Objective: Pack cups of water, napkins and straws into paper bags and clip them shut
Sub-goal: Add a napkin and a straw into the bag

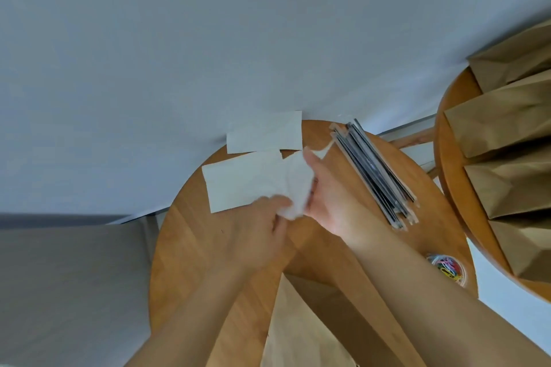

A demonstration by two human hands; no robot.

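A white napkin (pixel 296 185) is held above the round wooden table (pixel 190 241), pinched at its lower corner by my left hand (pixel 256 232) and gripped along its right side by my right hand (pixel 331 197). Two flat napkins lie on the table's far side: one (pixel 238 182) under the held napkin, another (pixel 265 132) at the table's back edge. A bundle of wrapped straws (pixel 375 170) lies to the right of my right hand. An open brown paper bag (pixel 322 328) stands below my forearms. No cups are in view.
A clear tub of coloured clips (pixel 447 268) sits at the table's right edge. A second wooden table (pixel 447 116) at the right carries several brown paper bags (pixel 501 125). A pale wall lies beyond, and grey floor at the left.
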